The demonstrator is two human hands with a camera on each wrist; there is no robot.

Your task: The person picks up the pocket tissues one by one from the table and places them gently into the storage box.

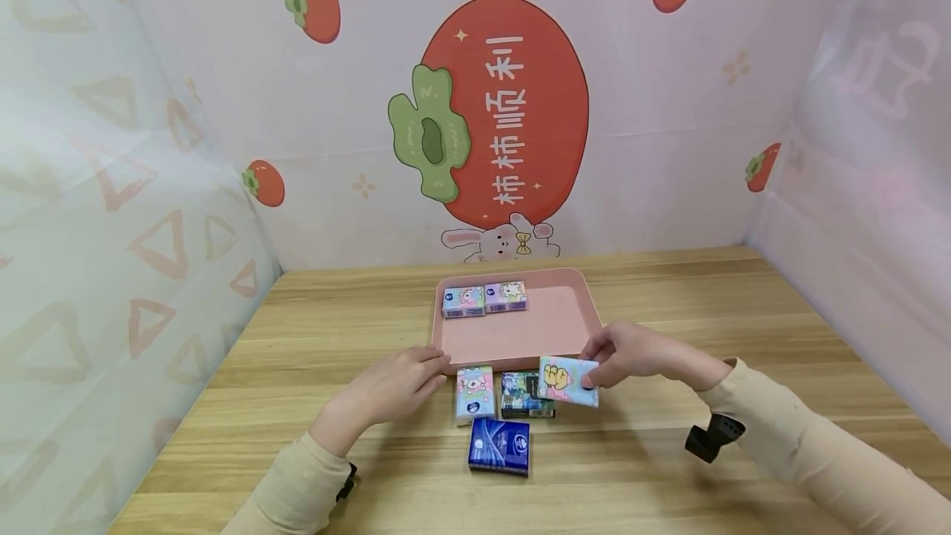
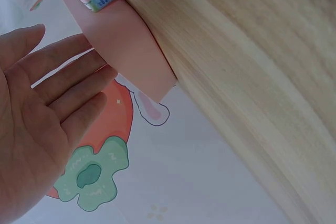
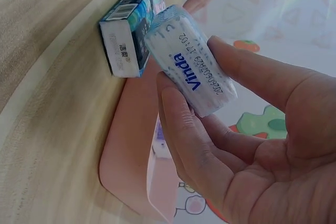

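The right hand (image 1: 627, 351) is pinching a pack (image 1: 568, 381) between thumb and fingers before the tray (image 1: 546, 329), which the left hand (image 1: 394, 386) is touching, fingers extended; apparent loading is seemingly calling for lifting inward.

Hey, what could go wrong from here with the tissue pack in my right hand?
The light-blue pack is pinched at one end by your right hand, so it might slip or swing. It is also close to the dark green pack, and might knock it askew. If it goes into the pink tray, it could catch on the raised rim.
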